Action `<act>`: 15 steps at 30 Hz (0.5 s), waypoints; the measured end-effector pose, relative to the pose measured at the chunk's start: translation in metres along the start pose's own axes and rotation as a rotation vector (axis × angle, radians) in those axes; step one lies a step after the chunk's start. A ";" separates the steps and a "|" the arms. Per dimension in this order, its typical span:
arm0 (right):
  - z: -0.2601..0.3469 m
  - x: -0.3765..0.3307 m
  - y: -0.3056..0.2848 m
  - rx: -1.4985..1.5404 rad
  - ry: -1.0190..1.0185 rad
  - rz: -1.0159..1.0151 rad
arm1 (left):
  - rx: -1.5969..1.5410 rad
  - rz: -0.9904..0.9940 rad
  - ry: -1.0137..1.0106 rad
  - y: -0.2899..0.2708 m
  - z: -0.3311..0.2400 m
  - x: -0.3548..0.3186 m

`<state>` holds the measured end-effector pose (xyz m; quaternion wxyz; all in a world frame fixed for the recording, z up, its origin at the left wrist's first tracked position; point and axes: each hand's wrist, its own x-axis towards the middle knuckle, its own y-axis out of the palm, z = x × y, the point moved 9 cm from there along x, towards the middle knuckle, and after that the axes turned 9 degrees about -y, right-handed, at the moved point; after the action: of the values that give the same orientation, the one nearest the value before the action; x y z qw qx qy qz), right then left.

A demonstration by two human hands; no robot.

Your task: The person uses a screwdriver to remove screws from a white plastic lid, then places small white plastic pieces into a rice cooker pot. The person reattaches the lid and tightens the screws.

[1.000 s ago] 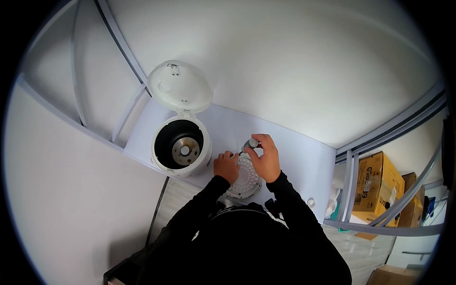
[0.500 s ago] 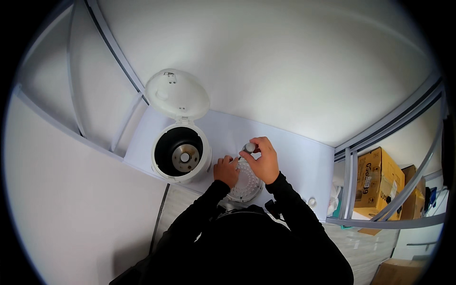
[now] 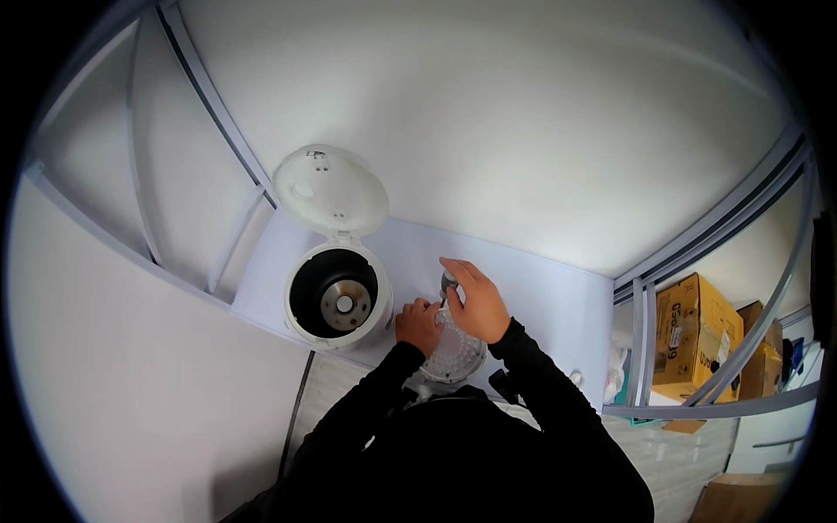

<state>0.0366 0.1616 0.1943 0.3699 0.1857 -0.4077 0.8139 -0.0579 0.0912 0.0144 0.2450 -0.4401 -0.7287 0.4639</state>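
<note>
A round, pale, see-through cover (image 3: 459,356) with rows of small bumps lies at the table's near edge, close to my body. My left hand (image 3: 418,326) grips its far left rim with bent fingers. In my right hand (image 3: 479,305) is a grey-handled screwdriver (image 3: 448,284), held upright over the cover's far edge; its thin shaft points down beside my left fingertips. Where the tip meets the cover is partly hidden by my fingers. Left of my hands stands a white rice cooker (image 3: 381,321), its lid (image 3: 331,193) raised and a round metal heating plate (image 3: 346,319) showing inside.
A white table (image 3: 549,305) carries everything, with a white wall behind. A small white round piece (image 3: 576,377) sits at the right near edge. Past the grey metal frame (image 3: 643,349) on the right are a yellow-brown carton (image 3: 693,336) and a white bag (image 3: 615,370).
My right hand's fingers have straightened and spread over the top of the screwdriver handle. The whole view has shifted slightly, and my left hand stays at the cover's rim.
</note>
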 end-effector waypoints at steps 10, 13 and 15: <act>-0.006 -0.003 0.000 -0.055 -0.004 -0.071 | -0.225 0.112 -0.003 0.018 0.009 0.010; 0.008 -0.002 -0.010 -0.118 -0.089 -0.132 | -0.300 0.153 0.003 0.029 0.010 0.014; 0.026 0.002 -0.017 -0.250 -0.159 -0.138 | -0.261 0.161 0.018 0.029 0.009 0.016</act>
<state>0.0479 0.1479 0.2201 0.4116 0.2295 -0.5201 0.7123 -0.0609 0.1066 -0.0161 0.1540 -0.5295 -0.7429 0.3795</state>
